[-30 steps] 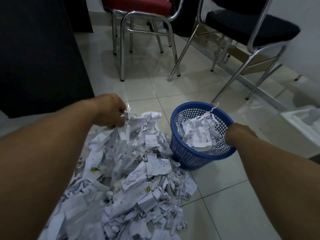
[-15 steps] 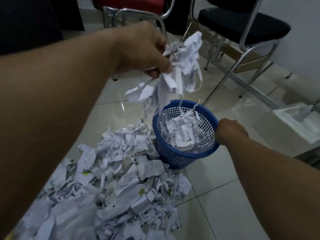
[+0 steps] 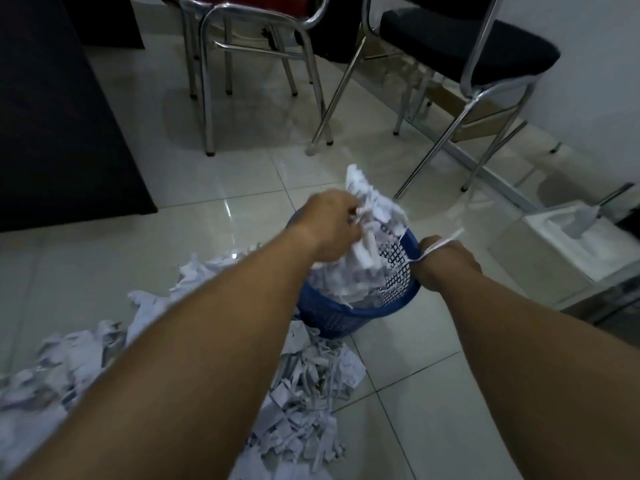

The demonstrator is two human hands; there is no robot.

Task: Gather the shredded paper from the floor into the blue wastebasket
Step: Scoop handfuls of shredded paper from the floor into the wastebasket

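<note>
A clump of shredded paper [image 3: 372,206] is clenched in the curled left hand [image 3: 330,226], just above the blue wastebasket [image 3: 332,315], whose rim is clasped by the right hand [image 3: 446,261]. The pile [image 3: 304,379] is seen on the floor below and behind that grip. The strips are judged light, limp and loose: a bunch's thick middle is best seized, as edges get shed.

A: What hangs over the round blue plastic mesh wastebasket [image 3: 332,315]?
B: A clump of white shredded paper [image 3: 372,209], gripped in the left hand [image 3: 330,228] — the basket below is heaped with shreds.
A: The right hand [image 3: 443,261]?
B: Grips the rim — a pile of torn white paper [image 3: 311,393] lies just beside, on glossy pale floor tiles [image 3: 242,174].
</note>
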